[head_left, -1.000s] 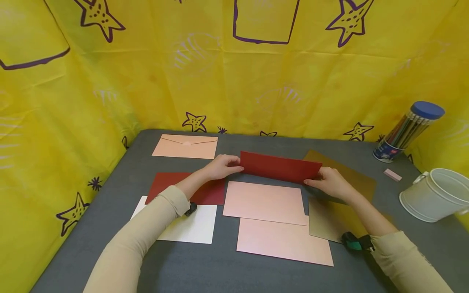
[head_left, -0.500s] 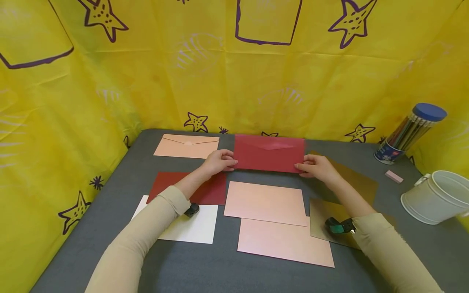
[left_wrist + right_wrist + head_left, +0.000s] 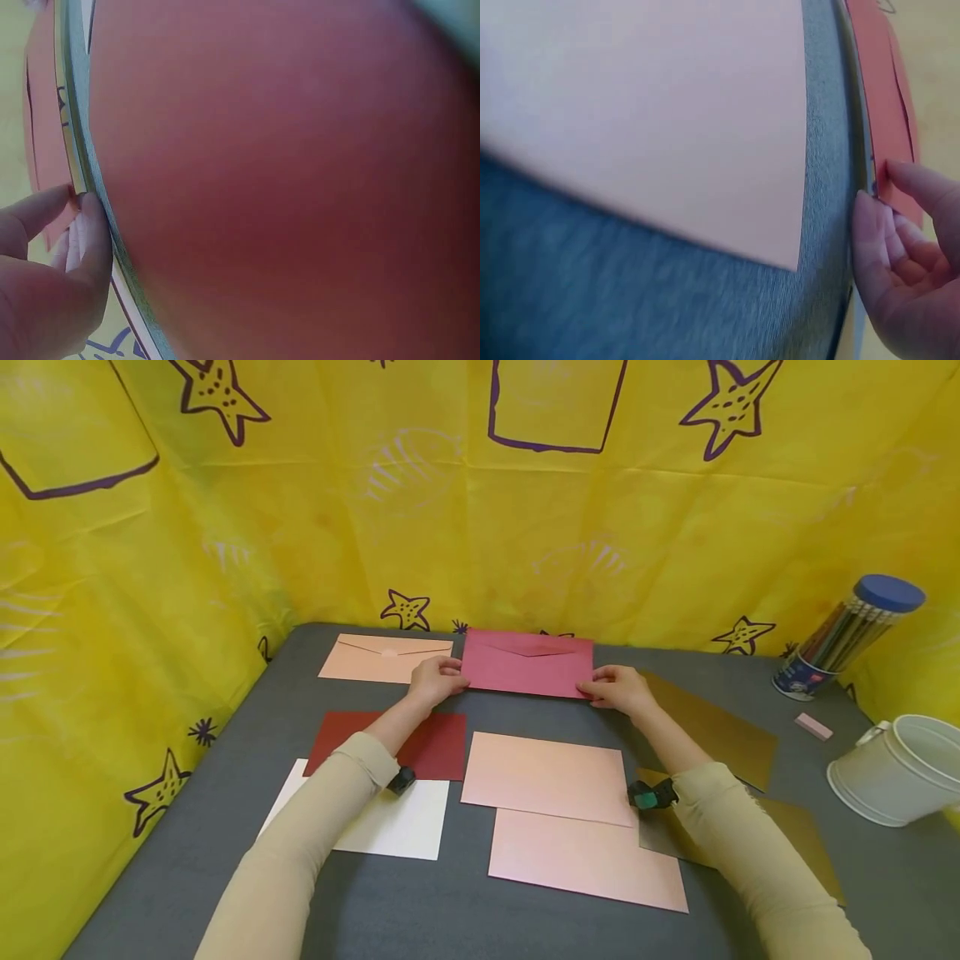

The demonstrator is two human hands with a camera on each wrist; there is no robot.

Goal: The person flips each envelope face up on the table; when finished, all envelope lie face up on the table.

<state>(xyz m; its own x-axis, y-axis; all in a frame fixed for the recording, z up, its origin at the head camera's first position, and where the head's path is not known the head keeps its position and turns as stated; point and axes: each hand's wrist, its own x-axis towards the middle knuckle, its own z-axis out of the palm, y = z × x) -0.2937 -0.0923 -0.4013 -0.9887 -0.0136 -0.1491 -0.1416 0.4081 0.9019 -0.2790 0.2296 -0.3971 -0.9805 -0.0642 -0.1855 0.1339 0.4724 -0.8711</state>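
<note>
Left hand [image 3: 435, 682] + right hand [image 3: 621, 690] | pinching lower corners | rectangular red paper envelope [image 3: 525, 667] (flap pointed)

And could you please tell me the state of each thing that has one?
Held envelope: pinched at both ends
Left hand: pinching it
Right hand: pinching it
Peach envelope: flap down
Red paper: flat, overlapping white paper
Pink papers: flat, overlapping
Gold papers: flat
Pencil tub: capped
Bucket: open, upright

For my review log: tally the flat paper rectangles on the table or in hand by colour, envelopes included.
Red paper rectangles: 2
Pale pink-to-peach paper rectangles: 3
Gold-brown paper rectangles: 2
White paper rectangle: 1
Total: 8
</note>
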